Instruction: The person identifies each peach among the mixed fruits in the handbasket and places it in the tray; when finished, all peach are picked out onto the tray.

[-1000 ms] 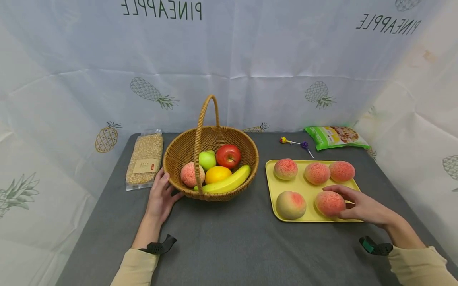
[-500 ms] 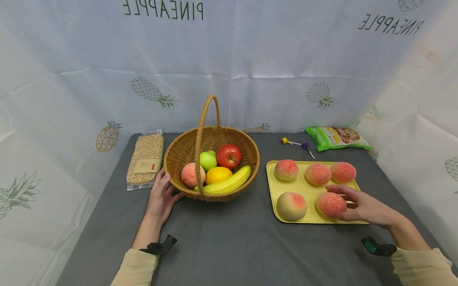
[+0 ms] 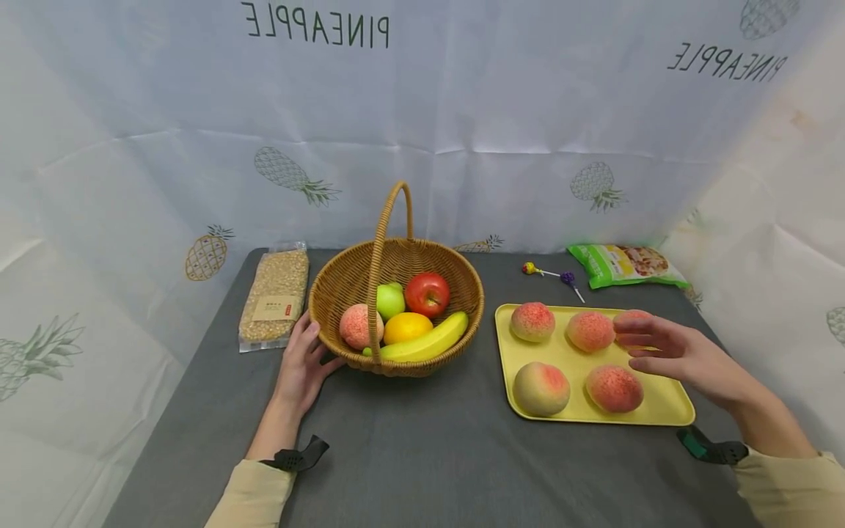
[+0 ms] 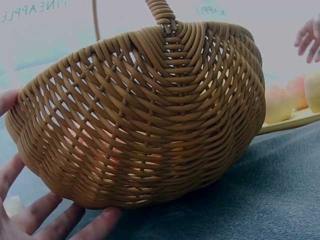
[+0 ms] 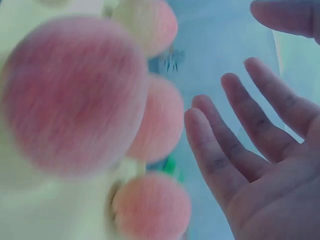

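Note:
A wicker basket [image 3: 343, 279] with a tall handle holds a peach [image 3: 356, 325], a green apple [image 3: 390, 299], a red apple [image 3: 428, 293], an orange [image 3: 407, 326] and a banana [image 3: 432, 337]. My left hand [image 3: 305, 352] rests open against its left front wall; the left wrist view shows the fingers [image 4: 55, 220] under the woven wall [image 4: 150, 115]. To the right, a yellow tray [image 3: 573, 363] carries several peaches. My right hand [image 3: 643, 343] hovers open above the tray's back right corner, fingers spread, holding nothing. The front right peach [image 3: 614, 388] lies free below it.
A clear bag of corn kernels [image 3: 273, 297] lies left of the basket. Two lollipops [image 3: 548, 273] and a green snack bag [image 3: 623, 264] sit behind the tray. A pineapple-print cloth hangs behind and beside the grey table [image 3: 422, 447].
My right hand has let go of the front right peach and risen toward the tray's back right, fingers spread. The left hand has stayed on the basket.

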The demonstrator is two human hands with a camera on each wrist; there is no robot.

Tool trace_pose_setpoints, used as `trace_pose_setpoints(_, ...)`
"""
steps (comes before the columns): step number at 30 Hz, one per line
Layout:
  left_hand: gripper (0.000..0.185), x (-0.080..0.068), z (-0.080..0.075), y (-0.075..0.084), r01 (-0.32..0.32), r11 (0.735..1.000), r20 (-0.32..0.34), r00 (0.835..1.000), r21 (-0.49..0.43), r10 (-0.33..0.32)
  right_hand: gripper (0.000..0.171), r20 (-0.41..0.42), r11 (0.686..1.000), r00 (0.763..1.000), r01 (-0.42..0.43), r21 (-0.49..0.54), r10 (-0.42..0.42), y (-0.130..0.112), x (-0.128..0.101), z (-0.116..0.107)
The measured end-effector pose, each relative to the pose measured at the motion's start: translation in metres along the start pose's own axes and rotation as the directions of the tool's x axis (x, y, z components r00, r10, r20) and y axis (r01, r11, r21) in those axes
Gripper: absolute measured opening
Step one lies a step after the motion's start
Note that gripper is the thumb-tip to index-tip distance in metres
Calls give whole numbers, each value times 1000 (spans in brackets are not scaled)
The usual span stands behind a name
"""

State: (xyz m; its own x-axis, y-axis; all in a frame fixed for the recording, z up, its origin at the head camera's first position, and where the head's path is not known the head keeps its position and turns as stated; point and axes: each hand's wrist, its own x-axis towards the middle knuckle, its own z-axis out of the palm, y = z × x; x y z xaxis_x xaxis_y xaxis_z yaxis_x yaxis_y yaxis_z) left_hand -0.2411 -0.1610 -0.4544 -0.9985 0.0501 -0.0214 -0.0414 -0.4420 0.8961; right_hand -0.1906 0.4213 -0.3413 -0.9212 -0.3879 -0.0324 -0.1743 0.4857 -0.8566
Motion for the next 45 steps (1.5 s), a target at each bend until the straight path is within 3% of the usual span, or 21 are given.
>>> trace_pose_setpoints(5,65,0,0,0,1,1000,2,1000,7,-1,46,-9,994,1000,10,-104,-11,-23,23,10)
trace_pose_setpoints(9,65,0,-1,1,8,1000,1,1000,11,-8,40,1,990,999,49,-129,-49,-41,44,23)
trace_pose_setpoints(20,65,0,2,-1,17,1000,14,1000,7,-17,30,49,987,987,157,-31,-156,-83,89,66)
trace_pose_setpoints(27,63,1,4,-4,15,1000,18,1000,-3,-15,35,109,990,988,121,-69,-113,-102,115,92)
trace_pose_setpoints(33,65,0,3,-1,5,1000,13,1000,4,-5,32,134,975,978,179,-129,-162,-121,147,110)
trace_pose_setpoints(45,66,-3,1,2,-2,1000,18,1000,6,1,40,241,986,965,133,-101,-106,-152,190,134)
